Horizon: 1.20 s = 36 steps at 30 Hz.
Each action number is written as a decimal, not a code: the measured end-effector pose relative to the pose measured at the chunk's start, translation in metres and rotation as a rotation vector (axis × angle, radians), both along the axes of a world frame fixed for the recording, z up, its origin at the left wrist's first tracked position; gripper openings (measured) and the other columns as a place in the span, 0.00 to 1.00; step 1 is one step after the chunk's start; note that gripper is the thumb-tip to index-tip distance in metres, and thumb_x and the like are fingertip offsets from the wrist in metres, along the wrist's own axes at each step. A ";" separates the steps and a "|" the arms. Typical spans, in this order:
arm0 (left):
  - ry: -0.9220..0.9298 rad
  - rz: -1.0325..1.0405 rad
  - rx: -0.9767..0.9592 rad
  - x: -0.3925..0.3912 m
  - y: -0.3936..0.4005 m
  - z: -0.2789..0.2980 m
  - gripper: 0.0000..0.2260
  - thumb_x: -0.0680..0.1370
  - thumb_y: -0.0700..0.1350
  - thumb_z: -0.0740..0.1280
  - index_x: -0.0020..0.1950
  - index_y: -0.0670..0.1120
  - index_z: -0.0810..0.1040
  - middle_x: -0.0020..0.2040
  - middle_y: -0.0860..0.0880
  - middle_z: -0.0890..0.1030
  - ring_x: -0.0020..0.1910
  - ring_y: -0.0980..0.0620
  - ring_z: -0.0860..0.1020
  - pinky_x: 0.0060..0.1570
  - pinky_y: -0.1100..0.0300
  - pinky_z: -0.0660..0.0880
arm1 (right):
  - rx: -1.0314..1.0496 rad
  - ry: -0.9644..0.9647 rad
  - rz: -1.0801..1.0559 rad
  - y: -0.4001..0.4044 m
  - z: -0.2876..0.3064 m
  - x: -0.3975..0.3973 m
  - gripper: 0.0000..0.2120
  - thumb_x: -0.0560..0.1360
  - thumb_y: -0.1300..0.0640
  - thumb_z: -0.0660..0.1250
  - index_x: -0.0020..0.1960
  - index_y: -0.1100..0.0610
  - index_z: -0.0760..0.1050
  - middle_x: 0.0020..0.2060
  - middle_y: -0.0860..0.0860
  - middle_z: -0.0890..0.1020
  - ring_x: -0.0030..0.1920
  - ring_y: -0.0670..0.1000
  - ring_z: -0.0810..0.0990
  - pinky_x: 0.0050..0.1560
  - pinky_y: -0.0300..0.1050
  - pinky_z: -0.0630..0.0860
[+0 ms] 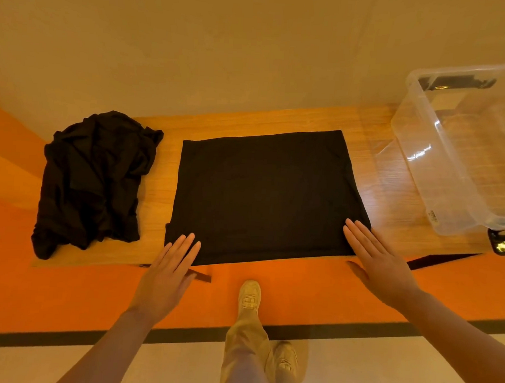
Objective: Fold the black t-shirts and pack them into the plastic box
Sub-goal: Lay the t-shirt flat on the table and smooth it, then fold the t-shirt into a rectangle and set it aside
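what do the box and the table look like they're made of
The box looks like clear, glossy plastic: the table shows through its walls, which carry bright glints. The table looks like light wood or wood-look laminate, judging by its grain lines and slight sheen.

You have one black t-shirt (262,197) folded into a flat rectangle, lying smooth in the middle of the surface. To its left you see a crumpled heap of black t-shirts (94,180), unfolded. To its right stands the clear plastic box (422,171), open-topped, tilted slightly, holding nothing visible.
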<state>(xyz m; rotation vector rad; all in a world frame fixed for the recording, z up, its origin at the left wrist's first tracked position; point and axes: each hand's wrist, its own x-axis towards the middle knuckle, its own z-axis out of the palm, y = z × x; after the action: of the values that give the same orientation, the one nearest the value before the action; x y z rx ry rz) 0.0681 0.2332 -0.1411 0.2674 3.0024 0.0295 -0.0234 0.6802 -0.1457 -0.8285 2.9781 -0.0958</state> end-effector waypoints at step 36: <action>0.287 0.257 0.545 0.010 -0.018 0.067 0.12 0.73 0.34 0.71 0.56 0.40 0.82 0.51 0.47 0.82 0.52 0.53 0.80 0.52 0.70 0.73 | -0.511 -0.184 -0.199 0.038 0.065 0.016 0.11 0.75 0.57 0.68 0.56 0.56 0.80 0.50 0.51 0.83 0.51 0.37 0.80 0.56 0.25 0.71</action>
<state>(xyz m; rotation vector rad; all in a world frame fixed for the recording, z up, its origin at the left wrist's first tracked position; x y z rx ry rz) 0.0777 0.2155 -0.0745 -0.0785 3.2238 0.9125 -0.0074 0.7181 -0.0809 -0.5068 2.8765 -0.9161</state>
